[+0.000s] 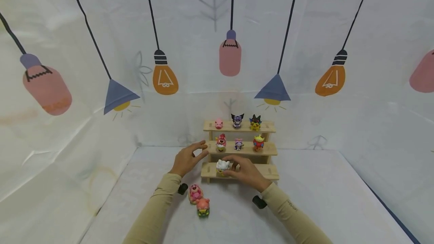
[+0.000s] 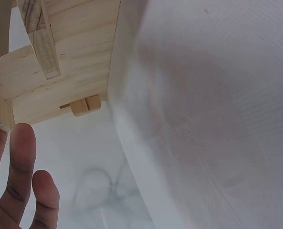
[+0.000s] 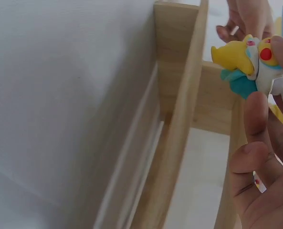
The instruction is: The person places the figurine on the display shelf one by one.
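In the head view, a small figure with a white top [image 1: 222, 165] is at the left part of the lowest step of a wooden stand [image 1: 261, 170]. My right hand [image 1: 246, 171] pinches it between thumb and fingers. The right wrist view shows the figure [image 3: 256, 67] white, yellow and teal, held in the fingers of my right hand [image 3: 270, 157]. My left hand [image 1: 188, 158], fingers loosely extended, is beside the left end of the middle step, holding nothing. In the left wrist view, the fingers of my left hand [image 2: 22, 181] are near the stand's wood [image 2: 79, 57].
Three figures, including a pink pig [image 1: 219, 124], stand on the top step. The middle step bears three more, one a red-and-blue figure [image 1: 258, 143]. On the table [image 1: 305, 199], a pink figure [image 1: 195, 194] and an orange-headed figure [image 1: 203, 207] are in front of the stand's left side.
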A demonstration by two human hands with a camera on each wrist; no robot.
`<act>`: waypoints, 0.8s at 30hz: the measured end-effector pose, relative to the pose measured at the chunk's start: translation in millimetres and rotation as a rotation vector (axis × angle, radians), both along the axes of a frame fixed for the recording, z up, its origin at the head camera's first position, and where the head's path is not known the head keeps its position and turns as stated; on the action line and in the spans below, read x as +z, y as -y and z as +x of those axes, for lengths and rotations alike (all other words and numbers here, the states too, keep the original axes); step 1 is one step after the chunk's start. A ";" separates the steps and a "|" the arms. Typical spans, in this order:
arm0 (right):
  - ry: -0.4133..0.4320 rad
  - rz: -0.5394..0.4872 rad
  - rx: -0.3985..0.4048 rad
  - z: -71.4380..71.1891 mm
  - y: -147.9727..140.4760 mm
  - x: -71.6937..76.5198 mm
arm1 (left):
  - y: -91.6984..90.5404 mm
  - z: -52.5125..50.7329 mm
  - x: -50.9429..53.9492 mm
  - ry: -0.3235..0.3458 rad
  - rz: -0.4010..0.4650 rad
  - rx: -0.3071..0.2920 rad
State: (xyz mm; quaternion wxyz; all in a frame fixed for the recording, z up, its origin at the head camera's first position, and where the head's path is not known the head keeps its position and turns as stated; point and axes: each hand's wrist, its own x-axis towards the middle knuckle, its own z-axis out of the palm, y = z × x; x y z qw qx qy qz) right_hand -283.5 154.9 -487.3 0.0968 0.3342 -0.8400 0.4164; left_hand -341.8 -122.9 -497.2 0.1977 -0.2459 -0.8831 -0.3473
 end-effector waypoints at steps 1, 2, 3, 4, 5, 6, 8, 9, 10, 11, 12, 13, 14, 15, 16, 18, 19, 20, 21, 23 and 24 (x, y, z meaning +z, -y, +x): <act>0.004 0.006 -0.005 -0.2 0.8 -0.5 | 0.2 -0.1 0.1 -0.002 -0.001 0.003; 0.007 0.013 -0.009 -0.6 1.6 -1.0 | 0.3 -0.1 0.2 -0.004 -0.002 0.006; 0.009 0.019 -0.015 -0.7 2.2 -1.5 | 0.3 0.0 0.5 -0.005 -0.004 0.008; 0.014 0.024 -0.021 -0.8 2.7 -1.9 | 0.2 -0.1 0.6 -0.006 -0.003 0.009; 0.018 0.029 -0.025 -0.9 3.2 -2.3 | 0.1 -0.2 0.8 -0.009 -0.002 0.007; 0.023 0.032 -0.027 -0.9 3.7 -2.4 | 0.1 0.0 1.0 -0.010 -0.001 0.005; 0.030 0.034 -0.029 -1.2 4.2 -2.9 | 0.3 0.1 1.1 -0.013 -0.002 0.004; 0.031 0.034 -0.028 -1.5 4.3 -3.1 | 0.3 0.0 1.1 -0.012 -0.002 0.004; 0.036 0.034 -0.026 -1.6 4.3 -3.6 | 0.4 0.0 0.7 -0.012 -0.003 0.004; 0.039 0.033 -0.024 -1.8 4.3 -4.1 | 0.5 -0.2 0.0 -0.010 -0.007 0.006; 0.042 0.034 -0.022 -2.1 4.3 -4.5 | 0.7 -0.3 -0.4 -0.006 -0.008 0.008; 0.047 0.034 -0.021 -2.4 4.2 -4.9 | 0.8 -0.5 -0.9 -0.002 -0.011 0.010; 0.053 0.037 -0.022 -2.8 4.2 -5.2 | 0.9 -0.6 -1.1 0.000 -0.012 0.011; 0.060 0.038 -0.022 -3.1 4.1 -5.3 | 0.8 -0.7 -1.2 0.001 -0.012 0.011; 0.071 0.040 -0.025 -3.5 4.1 -5.3 | 0.8 -0.8 -1.3 0.003 -0.012 0.010; 0.095 0.050 -0.034 -4.2 4.4 -4.7 | 0.7 -0.7 -1.2 0.003 -0.008 0.007; 0.108 0.053 -0.036 -4.7 4.5 -4.5 | 0.7 -0.8 -1.2 0.001 -0.009 0.008; 0.122 0.056 -0.040 -4.9 4.9 -3.7 | 0.6 -0.9 -1.2 -0.002 -0.010 0.009; 0.136 0.059 -0.042 -5.1 5.2 -2.9 | 0.5 -1.0 -1.1 -0.005 -0.009 0.008; 0.160 0.066 -0.041 -5.6 6.2 -1.8 | 0.4 -1.1 -1.0 -0.010 -0.010 0.006; 0.170 0.067 -0.038 -5.7 6.5 -1.4 | 0.4 -1.1 -1.0 -0.014 -0.009 0.004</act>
